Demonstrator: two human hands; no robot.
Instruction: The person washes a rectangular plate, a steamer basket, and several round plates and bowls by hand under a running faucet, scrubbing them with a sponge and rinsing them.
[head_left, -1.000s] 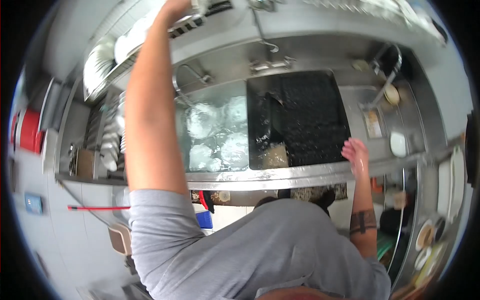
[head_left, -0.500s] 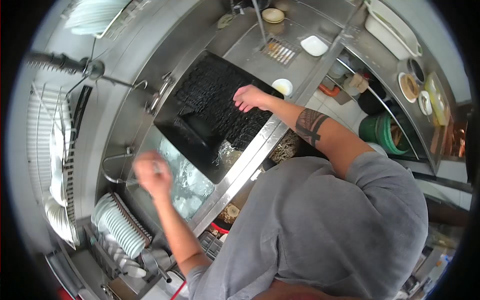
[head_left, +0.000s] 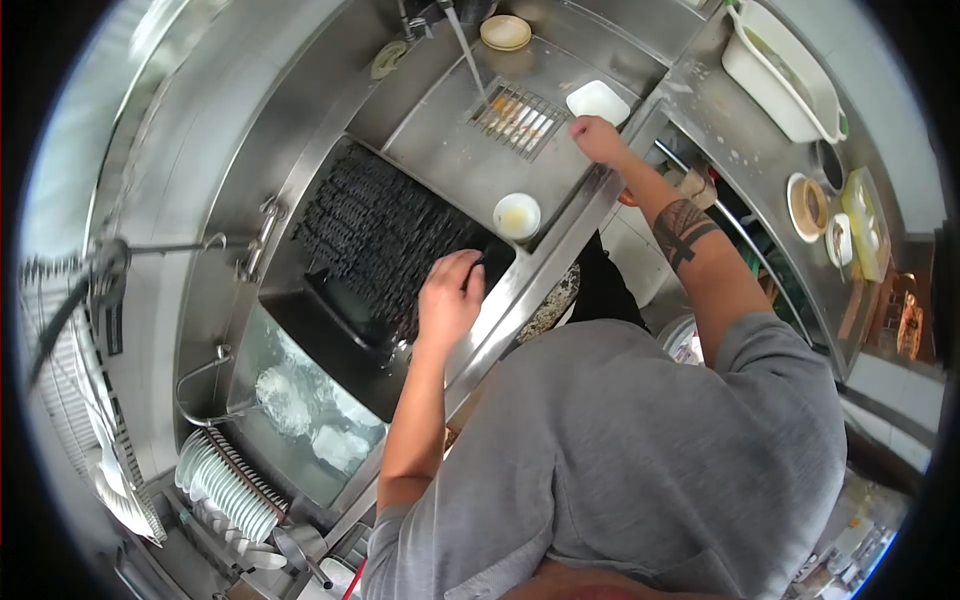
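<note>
My left hand (head_left: 450, 300) is over the near edge of the middle sink basin, its fingers curled with a dark patch between thumb and forefinger; I cannot tell what that is. Under it, a black, finely ridged mat-like surface (head_left: 370, 240) lies in the basin with some water at its lower end. My right hand (head_left: 597, 139) is closed, fingers right at the near rim of a white square dish (head_left: 598, 102) on the steel drainboard. Between the hands stands a small white bowl (head_left: 517, 216) with pale yellow liquid in it.
Water runs from a spout (head_left: 462, 45) onto a drain grate (head_left: 518, 120) holding food scraps. Stacked dishes (head_left: 506, 32) sit beyond it. Below left is a water-filled basin (head_left: 310, 410) with white pieces, beside racked plates (head_left: 232, 485). A white tub (head_left: 783, 75) stands on the right counter.
My right hand has moved from above the black surface to the white square dish. My left hand has come from over the water-filled basin to the black surface's near edge. The view has shifted.
</note>
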